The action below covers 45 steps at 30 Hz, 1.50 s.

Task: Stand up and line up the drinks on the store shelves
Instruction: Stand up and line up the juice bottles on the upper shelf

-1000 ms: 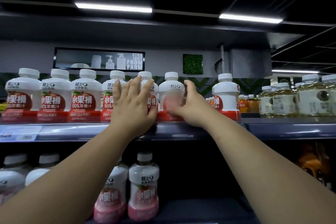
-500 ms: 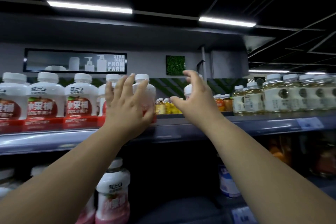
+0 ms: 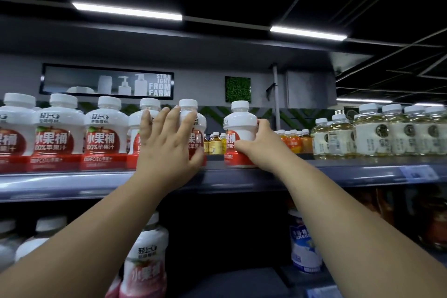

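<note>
A row of white apple juice bottles [image 3: 104,133] with red labels stands upright along the front of the upper shelf [image 3: 266,178]. My left hand [image 3: 169,150] lies flat, fingers spread, against the front of the row's last two bottles [image 3: 197,121]. A short gap to the right, one more apple juice bottle [image 3: 238,126] stands upright at the shelf edge. My right hand [image 3: 260,145] grips its right side and lower front.
Pale tea bottles [image 3: 377,133] fill the right of the same shelf. Small yellow and orange bottles [image 3: 215,144] stand further back behind the gap. The lower shelf holds a pink-labelled bottle [image 3: 146,256] and a blue and white bottle [image 3: 304,242].
My right hand, empty and raised half a second ago, now holds an apple juice bottle standing at the shelf edge. My left hand stays on the row. The view has shifted.
</note>
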{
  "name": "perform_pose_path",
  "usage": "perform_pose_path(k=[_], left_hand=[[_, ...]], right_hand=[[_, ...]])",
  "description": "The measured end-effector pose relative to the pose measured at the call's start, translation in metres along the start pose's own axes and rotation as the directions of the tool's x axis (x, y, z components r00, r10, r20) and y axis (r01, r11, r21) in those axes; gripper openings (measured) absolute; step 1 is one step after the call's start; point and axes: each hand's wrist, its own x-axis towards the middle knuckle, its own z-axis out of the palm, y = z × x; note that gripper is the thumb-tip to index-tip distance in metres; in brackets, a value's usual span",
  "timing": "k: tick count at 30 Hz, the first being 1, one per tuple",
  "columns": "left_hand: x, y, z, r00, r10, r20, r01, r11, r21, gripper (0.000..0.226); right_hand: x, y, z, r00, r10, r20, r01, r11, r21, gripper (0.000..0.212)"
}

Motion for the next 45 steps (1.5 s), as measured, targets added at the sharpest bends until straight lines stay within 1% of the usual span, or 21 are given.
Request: perform_pose_path(k=[2, 4, 6, 8, 10, 12, 13, 14, 16, 17, 18, 21, 22, 26, 30, 32, 34, 36, 39, 42, 45], left_hand=[[0.000, 0.000, -0.001, 1.000, 0.006, 0.007, -0.006, 1.000, 0.013, 0.078], [-0.001, 0.001, 0.000, 1.000, 0.008, 0.009, -0.008, 1.000, 0.017, 0.079], [-0.001, 0.001, 0.000, 1.000, 0.006, 0.003, -0.006, 1.000, 0.012, 0.079], [-0.001, 0.000, 0.000, 1.000, 0.008, 0.003, -0.008, 1.000, 0.010, 0.079], [-0.001, -0.001, 0.000, 1.000, 0.012, 0.006, -0.012, 1.000, 0.009, 0.079], [-0.001, -0.001, -0.001, 1.000, 0.014, 0.006, -0.014, 1.000, 0.010, 0.079], [-0.001, -0.001, 0.000, 1.000, 0.015, 0.006, -0.015, 1.000, 0.009, 0.079], [-0.001, 0.000, 0.000, 1.000, 0.016, 0.005, -0.016, 1.000, 0.007, 0.079], [-0.001, -0.001, 0.000, 1.000, 0.016, 0.006, -0.016, 1.000, 0.006, 0.079], [-0.001, -0.001, 0.001, 1.000, 0.015, 0.007, -0.015, 1.000, 0.008, 0.078], [-0.001, -0.001, 0.001, 1.000, 0.014, 0.008, -0.014, 1.000, 0.008, 0.078], [-0.002, -0.001, 0.002, 1.000, 0.015, 0.009, -0.016, 1.000, 0.011, 0.078], [-0.002, 0.000, 0.002, 1.000, 0.019, 0.010, -0.019, 1.000, 0.013, 0.078], [-0.003, 0.001, 0.000, 1.000, 0.018, 0.012, -0.018, 0.999, 0.026, 0.078], [-0.006, 0.003, -0.002, 0.999, 0.012, 0.041, -0.013, 0.999, 0.035, 0.076], [-0.005, 0.003, -0.004, 0.998, 0.007, 0.061, -0.009, 1.000, 0.022, 0.074], [-0.007, 0.003, -0.008, 0.995, -0.001, 0.096, -0.002, 1.000, 0.028, 0.075], [-0.014, 0.000, -0.014, 0.991, -0.027, 0.128, 0.024, 1.000, 0.019, 0.077], [-0.034, 0.004, -0.024, 0.985, -0.068, 0.160, 0.069, 0.998, -0.002, 0.077], [-0.057, 0.008, -0.035, 0.977, -0.048, 0.210, 0.057, 0.998, -0.039, 0.078], [-0.081, 0.004, -0.047, 0.963, -0.032, 0.268, 0.049, 0.997, -0.057, 0.078]], right_hand=[[-0.001, -0.009, 0.009, 0.998, -0.040, 0.048, 0.040, 0.999, 0.008, 0.091], [0.000, -0.014, 0.019, 0.997, -0.062, 0.042, 0.061, 0.998, 0.009, 0.106], [-0.001, -0.017, 0.027, 0.997, -0.070, -0.043, 0.068, 0.997, -0.041, 0.108], [-0.001, -0.017, 0.031, 0.989, -0.073, -0.127, 0.064, 0.995, -0.071, 0.104], [0.002, -0.013, 0.032, 0.990, -0.047, -0.132, 0.047, 0.999, 0.000, 0.101], [0.003, -0.009, 0.030, 0.996, -0.010, -0.085, 0.022, 0.990, 0.141, 0.104], [0.003, -0.009, 0.029, 0.998, -0.005, -0.070, 0.017, 0.986, 0.167, 0.107], [0.001, -0.009, 0.029, 0.998, -0.009, -0.062, 0.018, 0.990, 0.143, 0.110], [-0.002, -0.010, 0.032, 0.996, -0.025, -0.083, 0.025, 1.000, 0.000, 0.117], [-0.003, -0.011, 0.033, 0.994, -0.042, -0.100, 0.037, 0.998, -0.051, 0.117], [-0.002, -0.011, 0.034, 0.993, -0.057, -0.106, 0.050, 0.997, -0.066, 0.113], [-0.001, -0.009, 0.032, 0.995, -0.078, -0.054, 0.079, 0.997, 0.006, 0.089], [-0.003, -0.009, 0.032, 0.996, -0.076, -0.054, 0.076, 0.997, 0.004, 0.084], [-0.008, -0.010, 0.035, 0.982, -0.099, -0.161, 0.077, 0.987, -0.138, 0.098], [-0.012, -0.008, 0.033, 0.989, -0.100, -0.104, 0.077, 0.975, -0.207, 0.089], [-0.016, -0.007, 0.031, 0.984, -0.150, -0.092, 0.114, 0.941, -0.318, 0.092], [-0.023, -0.004, 0.030, 0.963, -0.253, -0.096, 0.189, 0.883, -0.430, 0.093], [-0.028, 0.001, 0.029, 0.929, -0.349, -0.119, 0.276, 0.872, -0.404, 0.088], [-0.039, 0.011, 0.032, 0.892, -0.427, -0.146, 0.375, 0.882, -0.284, 0.082], [-0.060, 0.018, 0.042, 0.847, -0.505, -0.164, 0.474, 0.859, -0.196, 0.073], [-0.091, 0.021, 0.050, 0.820, -0.548, -0.168, 0.529, 0.836, -0.142, 0.062]])
